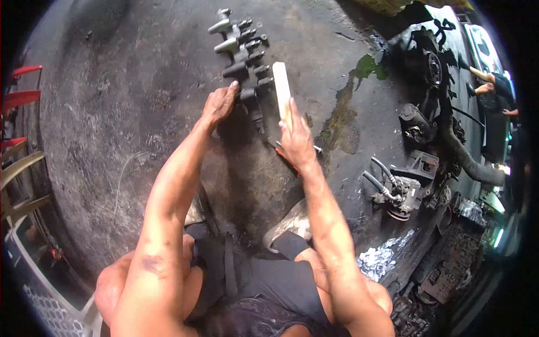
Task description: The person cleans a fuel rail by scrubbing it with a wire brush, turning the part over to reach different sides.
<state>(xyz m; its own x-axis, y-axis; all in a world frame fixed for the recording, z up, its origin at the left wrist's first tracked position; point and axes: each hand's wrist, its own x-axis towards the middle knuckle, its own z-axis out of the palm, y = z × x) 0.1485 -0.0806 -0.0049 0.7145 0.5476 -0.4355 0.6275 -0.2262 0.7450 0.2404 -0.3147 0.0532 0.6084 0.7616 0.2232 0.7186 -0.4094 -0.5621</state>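
Observation:
A long metal part with several protruding arms [238,48] lies on the dark, stained floor, in front of my body. At its near end my left hand [220,104] has its fingers pressed together on a dark section. My right hand [296,137], to the right of the part, is closed around the lower end of a pale, flat bar [281,84] that points away from me. Just below my right hand a tool with a red handle [287,160] rests on the floor, partly hidden by the hand.
Engine parts [407,191] and a thick hose [466,151] lie at the right. A green liquid patch [368,67] stains the floor. Crumpled cloth [384,258] is near my right arm. Red-armed frames [22,100] stand at the left. Another person's legs [484,81] show far right.

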